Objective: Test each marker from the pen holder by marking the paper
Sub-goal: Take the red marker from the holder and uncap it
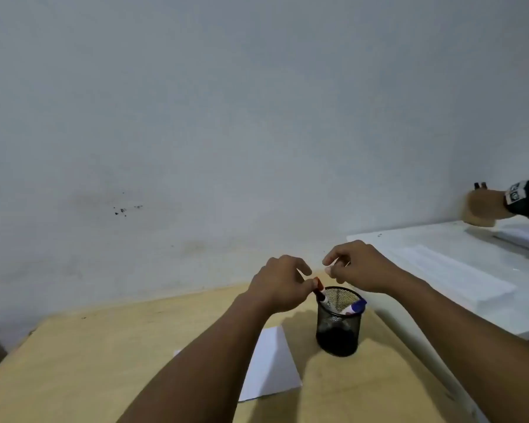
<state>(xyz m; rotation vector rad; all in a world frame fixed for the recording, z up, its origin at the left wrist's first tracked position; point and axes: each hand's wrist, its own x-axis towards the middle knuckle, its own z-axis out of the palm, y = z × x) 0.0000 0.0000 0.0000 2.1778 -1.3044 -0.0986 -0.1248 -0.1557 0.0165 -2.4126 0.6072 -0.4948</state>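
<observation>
A bare, scuffed grey wall fills most of the view above a pale wooden desk (83, 355), where a person sits with both forearms reaching forward over a black mesh pen holder (338, 328). The left hand (280, 283) pinches the red-capped end of a marker (107, 293) between thumb and fingers (303, 268), the barrel angled down into the holder's near-left rim; whether it is going in or coming out cannot be told. The right hand (359, 270) hovers just above the holder with its fingers curled loosely together around something small and pale, too blurred to identify. A second marker with a blue cap (355, 307) leans against the holder's right rim. A sheet of white paper (271, 364) lies flat on the desk just to the left of the holder, partly hidden by the left forearm, with no marks visible on the part that shows. White foam-like slabs (458, 270) are stacked to the right, and another person's hand (483, 209), with a dark strap at the wrist, reaches in at the far right edge. The markers look light, rigid and smooth-barrelled, best gripped mid-barrel with the cap pulled straight off; the wire holder seems light enough to tip if a marker drags against its rim, and the thin paper would likely slide unless pinned down.
</observation>
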